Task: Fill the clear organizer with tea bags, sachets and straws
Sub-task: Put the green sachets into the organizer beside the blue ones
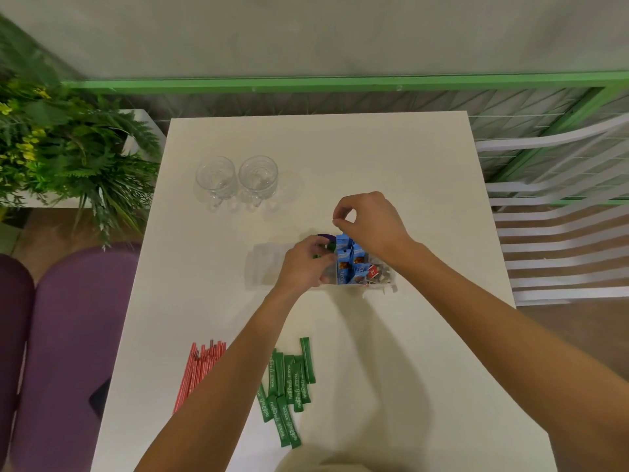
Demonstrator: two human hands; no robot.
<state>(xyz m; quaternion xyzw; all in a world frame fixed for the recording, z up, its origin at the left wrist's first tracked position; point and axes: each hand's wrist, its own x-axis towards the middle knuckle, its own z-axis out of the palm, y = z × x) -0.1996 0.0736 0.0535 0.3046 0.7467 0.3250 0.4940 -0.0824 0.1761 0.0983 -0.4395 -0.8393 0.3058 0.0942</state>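
Observation:
The clear organizer [388,282] stands mid-table with several blue tea bag packets [344,265] upright in its middle section and red-tagged tea bags [374,274] at its right. My left hand [306,264] is over the organizer's left section, fingers curled round green sachets [318,256]. My right hand [369,223] hovers over the back of the organizer, thumb and forefinger pinched together at the top of a blue packet. More green sachets [287,386] lie loose near the front edge. A bundle of red straws [199,373] lies left of them.
Two clear glass mugs [236,180] stand at the back left of the white table [391,158]. A fern planter [61,141] is off the left edge, purple seats [68,335] at the near left, a white slatted chair [561,216] at the right.

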